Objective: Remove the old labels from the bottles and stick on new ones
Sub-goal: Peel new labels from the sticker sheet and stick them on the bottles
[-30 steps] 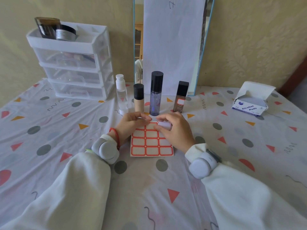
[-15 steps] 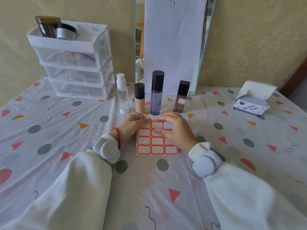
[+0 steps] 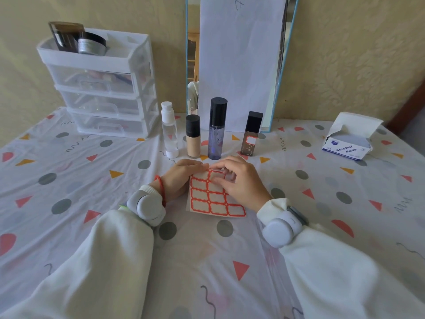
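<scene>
A patterned tablecloth [image 3: 69, 180] covers the table by a yellow wall [image 3: 345, 54]. Both hands, left hand [image 3: 181, 178] and right hand [image 3: 241, 180], pinch the label sheet [image 3: 213, 199], lying near the bottles [image 3: 217, 127].

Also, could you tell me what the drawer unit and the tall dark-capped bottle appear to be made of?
The drawer unit looks like plastic: opaque white frame, see-through drawers. The tall bottle has a clear purplish body, glass or plastic, I can't tell which, with a smooth black cap, probably plastic.

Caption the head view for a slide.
Both hands, left hand and right hand, work at the top edge of a red-bordered label sheet before four bottles.
</scene>
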A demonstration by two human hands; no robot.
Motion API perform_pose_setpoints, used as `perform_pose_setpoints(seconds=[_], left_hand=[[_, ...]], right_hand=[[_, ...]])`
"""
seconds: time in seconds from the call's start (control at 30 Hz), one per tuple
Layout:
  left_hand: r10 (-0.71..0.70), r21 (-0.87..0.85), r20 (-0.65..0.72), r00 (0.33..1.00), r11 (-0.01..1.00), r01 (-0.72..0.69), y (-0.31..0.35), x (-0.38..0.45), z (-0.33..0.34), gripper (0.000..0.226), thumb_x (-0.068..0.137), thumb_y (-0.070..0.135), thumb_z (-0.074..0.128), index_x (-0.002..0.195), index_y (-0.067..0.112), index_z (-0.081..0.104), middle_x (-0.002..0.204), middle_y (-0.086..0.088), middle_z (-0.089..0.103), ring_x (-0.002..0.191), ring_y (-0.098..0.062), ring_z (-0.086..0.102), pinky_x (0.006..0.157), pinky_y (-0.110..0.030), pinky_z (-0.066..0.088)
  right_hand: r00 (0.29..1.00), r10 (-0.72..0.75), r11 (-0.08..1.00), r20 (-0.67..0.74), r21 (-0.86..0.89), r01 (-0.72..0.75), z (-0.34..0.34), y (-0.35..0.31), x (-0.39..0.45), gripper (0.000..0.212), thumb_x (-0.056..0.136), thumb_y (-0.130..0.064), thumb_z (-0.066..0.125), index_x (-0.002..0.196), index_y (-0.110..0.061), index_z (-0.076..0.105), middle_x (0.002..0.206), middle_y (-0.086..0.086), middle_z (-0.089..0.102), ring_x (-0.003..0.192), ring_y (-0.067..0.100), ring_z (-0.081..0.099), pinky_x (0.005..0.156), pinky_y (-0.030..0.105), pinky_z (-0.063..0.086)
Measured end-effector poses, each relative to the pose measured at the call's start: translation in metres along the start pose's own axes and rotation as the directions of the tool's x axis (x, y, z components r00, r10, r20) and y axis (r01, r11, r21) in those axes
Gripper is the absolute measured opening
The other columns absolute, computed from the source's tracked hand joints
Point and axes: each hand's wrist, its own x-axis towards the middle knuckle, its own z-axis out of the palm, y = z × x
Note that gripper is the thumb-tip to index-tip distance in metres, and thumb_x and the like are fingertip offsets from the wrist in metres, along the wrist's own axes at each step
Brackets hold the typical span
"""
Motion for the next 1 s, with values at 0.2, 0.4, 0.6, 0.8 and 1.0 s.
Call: perform_pose_setpoints(seconds=[0.2,0.4,0.6,0.8,1.0], left_hand=[[0.009,-0.005,0.025,1.0,1.0,-0.009,-0.0024,0.001,-0.0017,0.025,0.098,0.019,0.049,0.091,0.001,0.066,0.084,-0.013,0.074,0.075,-0.026,0.072,0.066,-0.031,0.058],[0.009,0.01,0.019,1.0,1.0,-0.009,-0.0013,0.0005,-0.001,0.026,0.098,0.021,0.049,0.089,0.003,0.066,0.08,-0.01,0.074,0.071,-0.023,0.072,0.06,-0.027,0.057],[0.014,0.058,-0.001,1.0,0.998,-0.014,-0.0019,0.0014,-0.0017,0.027,0.098,0.022,0.05,0.087,0.003,0.066,0.077,-0.01,0.074,0.069,-0.022,0.071,0.062,-0.029,0.058],[0.009,0.116,-0.022,1.0,0.993,-0.006,-0.0024,0.0022,-0.0025,0.027,0.096,0.026,0.052,0.09,0.003,0.066,0.079,-0.01,0.073,0.071,-0.023,0.071,0.065,-0.031,0.058],[0.023,0.117,-0.018,1.0,0.993,-0.02,-0.0014,0.0017,-0.0009,0.026,0.096,0.024,0.053,0.089,0.002,0.065,0.077,-0.009,0.072,0.066,-0.021,0.071,0.061,-0.028,0.058]], right_hand=[[1.0,0.011,1.0,-0.007,0.015,-0.01,0.0006,-0.0001,-0.0009,0.025,0.082,-0.018,0.075,0.107,-0.015,0.07,0.095,0.002,0.067,0.077,0.008,0.057,0.068,0.005,0.045],[0.998,-0.047,0.999,-0.051,-0.024,0.046,0.0011,-0.0001,-0.0023,0.027,0.082,-0.016,0.075,0.108,-0.011,0.072,0.095,0.005,0.071,0.078,0.006,0.058,0.071,0.006,0.044],[1.0,0.002,1.0,-0.024,0.01,-0.002,0.0003,0.0004,-0.0026,0.025,0.082,-0.018,0.075,0.106,-0.013,0.073,0.096,0.003,0.07,0.078,0.007,0.059,0.069,0.006,0.046],[1.0,0.022,1.0,0.005,0.002,-0.023,-0.0006,-0.0019,-0.0022,0.022,0.082,-0.021,0.074,0.103,-0.014,0.072,0.099,0.002,0.069,0.082,0.006,0.057,0.071,0.013,0.045],[0.999,0.037,0.999,0.012,0.003,-0.037,-0.0004,-0.002,-0.0027,0.019,0.083,-0.021,0.074,0.1,-0.014,0.07,0.098,0.002,0.068,0.082,0.008,0.057,0.071,0.015,0.047]])
